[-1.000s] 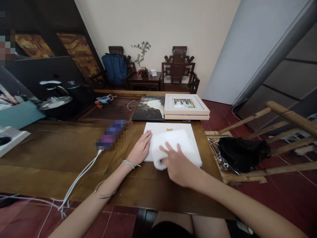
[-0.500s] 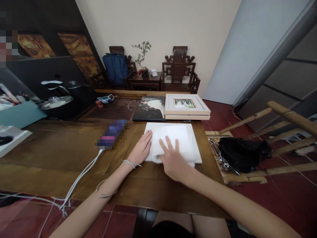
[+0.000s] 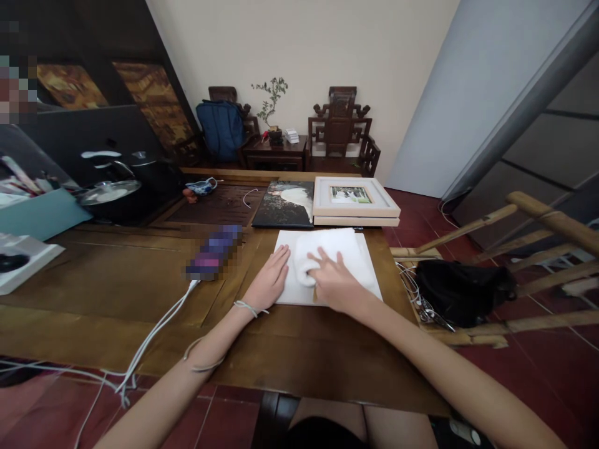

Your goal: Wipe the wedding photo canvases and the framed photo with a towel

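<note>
A flat white board (image 3: 292, 293) lies face down on the wooden table (image 3: 116, 299) in front of me. A folded white cloth (image 3: 332, 246) rests on top of it. My right hand (image 3: 334, 284) presses on the cloth's near left part, fingers spread flat over it. My left hand (image 3: 270, 280) lies open and flat on the board's left edge, steadying it. A thin bracelet circles my left wrist.
Behind the board lie a dark picture (image 3: 284, 204) and a pale framed photo (image 3: 353, 198) on a second frame. A blurred object (image 3: 213, 252) with a white cable (image 3: 150, 340) sits left. A bamboo rack (image 3: 491, 280) with a black bag (image 3: 456, 288) stands right. Pots (image 3: 110, 184) at far left.
My right hand has slid the cloth from the board's near edge up and to the left across its surface. My left hand has stayed on the board's left edge.
</note>
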{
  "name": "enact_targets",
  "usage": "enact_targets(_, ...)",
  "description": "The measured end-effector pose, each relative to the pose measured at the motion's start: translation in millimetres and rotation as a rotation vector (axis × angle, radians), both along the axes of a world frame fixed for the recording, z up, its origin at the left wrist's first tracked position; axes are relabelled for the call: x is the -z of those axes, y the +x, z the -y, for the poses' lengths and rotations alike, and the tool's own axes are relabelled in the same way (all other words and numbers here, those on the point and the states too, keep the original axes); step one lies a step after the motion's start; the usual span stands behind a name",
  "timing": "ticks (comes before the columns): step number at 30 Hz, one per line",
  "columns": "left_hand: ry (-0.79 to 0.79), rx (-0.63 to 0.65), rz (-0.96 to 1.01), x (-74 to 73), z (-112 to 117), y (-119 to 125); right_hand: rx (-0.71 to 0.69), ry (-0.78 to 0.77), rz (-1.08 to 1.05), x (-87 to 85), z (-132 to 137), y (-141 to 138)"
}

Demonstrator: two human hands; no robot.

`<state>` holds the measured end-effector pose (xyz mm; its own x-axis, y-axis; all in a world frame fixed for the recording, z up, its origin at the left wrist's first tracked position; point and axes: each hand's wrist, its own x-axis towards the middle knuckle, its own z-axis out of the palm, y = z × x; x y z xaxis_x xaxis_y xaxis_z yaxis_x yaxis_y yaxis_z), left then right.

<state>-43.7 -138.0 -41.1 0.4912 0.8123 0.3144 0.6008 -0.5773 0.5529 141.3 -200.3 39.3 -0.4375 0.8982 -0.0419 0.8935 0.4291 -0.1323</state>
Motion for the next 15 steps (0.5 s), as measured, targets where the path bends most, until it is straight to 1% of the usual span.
enact_targets(2,-0.023,0.0,0.026,-3.4,1,1,0.054,0.015,0.024,2.1,-21,-4)
enact_targets(4,-0.062,-0.012,0.08,-7.8,3,2,0.106,0.043,0.046,5.1,-35,-13)
enact_targets(6,-0.115,-0.05,0.18,-11.5,3,2,0.153,0.063,0.085,9.2,-41,-26)
enact_targets(7,-0.14,-0.076,0.251,-12.4,2,1,0.151,0.064,0.104,11.6,-40,-32)
enact_targets(8,-0.163,-0.1,0.331,-12.5,0,0,0.121,0.069,0.114,13.9,-37,-37)
enact_targets(9,-0.181,-0.117,0.41,-12.0,-1,-1,0.062,0.086,0.111,16.0,-31,-41)
enact_targets(11,-0.217,-0.146,0.534,-9.9,-4,-4,-0.112,0.14,0.074,18.3,-16,-45)
enact_targets(13,-0.231,-0.184,0.595,-8.1,-6,-6,-0.279,0.165,0.038,16.7,5,-42)
enact_targets(15,-0.229,-0.206,0.612,-7.9,-6,-6,-0.387,0.124,0.017,10.8,23,-32)
